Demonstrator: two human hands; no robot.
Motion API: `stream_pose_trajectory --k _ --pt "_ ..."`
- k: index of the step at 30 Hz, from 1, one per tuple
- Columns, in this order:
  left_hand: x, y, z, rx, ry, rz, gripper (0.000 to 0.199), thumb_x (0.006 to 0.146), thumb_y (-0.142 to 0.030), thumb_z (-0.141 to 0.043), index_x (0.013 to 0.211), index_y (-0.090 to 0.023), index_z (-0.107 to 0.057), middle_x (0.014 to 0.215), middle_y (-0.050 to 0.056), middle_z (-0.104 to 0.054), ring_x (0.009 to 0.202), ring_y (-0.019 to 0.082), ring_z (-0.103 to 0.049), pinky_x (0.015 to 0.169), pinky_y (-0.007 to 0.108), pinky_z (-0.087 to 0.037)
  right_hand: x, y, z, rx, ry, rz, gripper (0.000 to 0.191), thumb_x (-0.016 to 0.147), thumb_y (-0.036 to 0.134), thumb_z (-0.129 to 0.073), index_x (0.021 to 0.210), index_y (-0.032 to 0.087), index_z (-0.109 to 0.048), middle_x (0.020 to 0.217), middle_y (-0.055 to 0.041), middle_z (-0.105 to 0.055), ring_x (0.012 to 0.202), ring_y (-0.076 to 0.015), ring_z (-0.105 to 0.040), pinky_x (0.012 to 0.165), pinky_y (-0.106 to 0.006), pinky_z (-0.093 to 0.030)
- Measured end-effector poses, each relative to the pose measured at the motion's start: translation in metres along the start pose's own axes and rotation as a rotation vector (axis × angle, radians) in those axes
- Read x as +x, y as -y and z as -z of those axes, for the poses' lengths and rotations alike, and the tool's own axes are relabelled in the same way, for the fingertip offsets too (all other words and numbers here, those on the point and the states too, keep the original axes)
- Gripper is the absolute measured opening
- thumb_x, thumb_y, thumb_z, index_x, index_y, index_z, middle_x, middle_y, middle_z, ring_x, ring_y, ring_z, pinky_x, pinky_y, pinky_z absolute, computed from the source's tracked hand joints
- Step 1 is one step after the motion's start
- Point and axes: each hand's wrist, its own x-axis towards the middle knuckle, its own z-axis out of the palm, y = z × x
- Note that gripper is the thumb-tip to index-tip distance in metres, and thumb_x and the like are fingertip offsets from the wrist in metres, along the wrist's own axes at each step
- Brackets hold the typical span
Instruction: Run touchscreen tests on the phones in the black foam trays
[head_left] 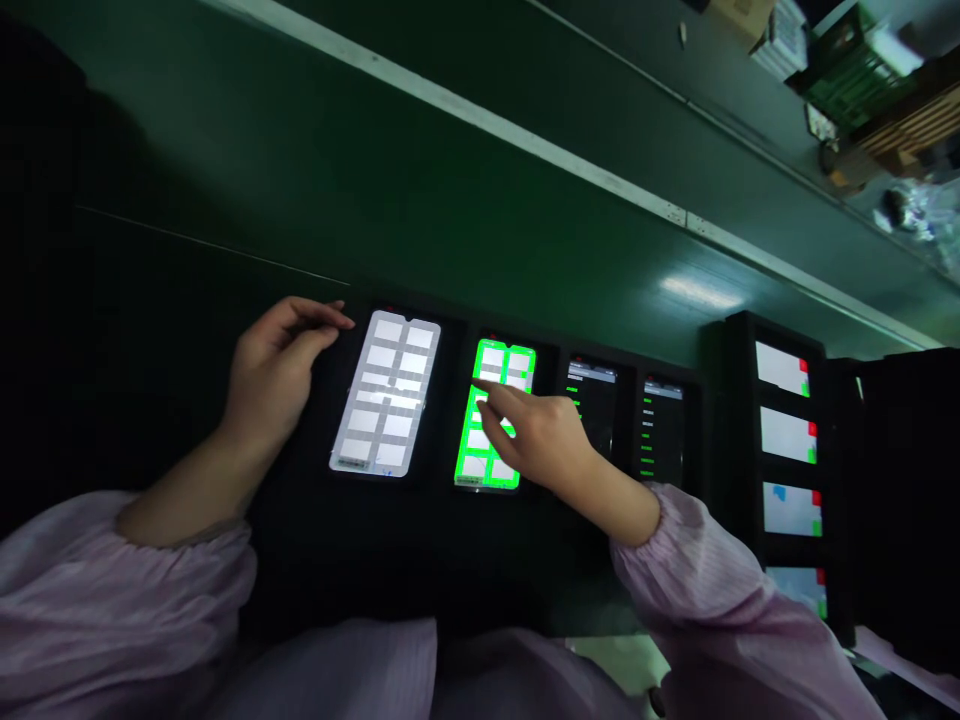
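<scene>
Four phones lie in a row in a dark tray [442, 400]. The leftmost phone [386, 395] shows white blocks on a grey screen; its neighbour, a phone with a bright green screen [469, 470], has white blocks as well. Over the green screen is my right hand [555, 435], thumb and index finger apart, holding nothing; whether a fingertip touches the glass I cannot tell. My left hand [274, 365] is beside the tray's left end, empty, with its fingers stretched toward the leftmost phone. Further right, two phones [592, 400] [662, 425] show dark screens with short green lines.
A second dark tray [739, 400] to the right holds several devices with white screens and red and green corners [787, 435]. The green tabletop [420, 190] stretches behind, crossed by a pale strip [525, 130]. A green crate [847, 65] and boxes stand far right.
</scene>
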Motion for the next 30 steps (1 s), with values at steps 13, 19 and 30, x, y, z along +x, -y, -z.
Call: stream_pose_trajectory --k 13,19,30 --pt "0.0 -0.002 -0.001 0.041 -0.006 0.049 0.009 0.061 -0.024 -0.062 0.069 -0.022 -0.064 0.088 0.003 -0.07 0.12 0.027 -0.063 0.13 0.056 -0.029 -0.018 -0.024 0.014 0.035 -0.189 -0.081 0.031 0.105 0.024 -0.046 0.113 0.015 -0.074 0.102 -0.006 -0.083 0.073 -0.0141 -0.078 0.053 -0.024 -0.047" --pt "-0.004 -0.01 -0.003 0.089 -0.032 0.061 0.005 0.062 -0.021 -0.06 0.067 -0.022 -0.062 0.087 0.003 -0.069 0.117 0.026 -0.062 0.131 0.055 -0.026 -0.028 -0.029 0.015 0.039 -0.192 -0.109 0.03 0.105 0.024 -0.046 0.102 0.017 -0.075 0.108 -0.0058 -0.083 0.08 -0.0159 -0.08 0.055 -0.024 -0.051" --pt "-0.004 -0.008 -0.003 0.097 -0.024 0.056 0.008 0.061 -0.024 -0.06 0.068 -0.022 -0.063 0.088 0.004 -0.069 0.119 0.028 -0.062 0.13 0.057 -0.027 -0.035 -0.023 0.014 -0.01 -0.194 -0.066 0.028 0.103 0.021 -0.047 0.103 0.017 -0.075 0.109 -0.0076 -0.082 0.075 -0.0142 -0.078 0.055 -0.023 -0.051"
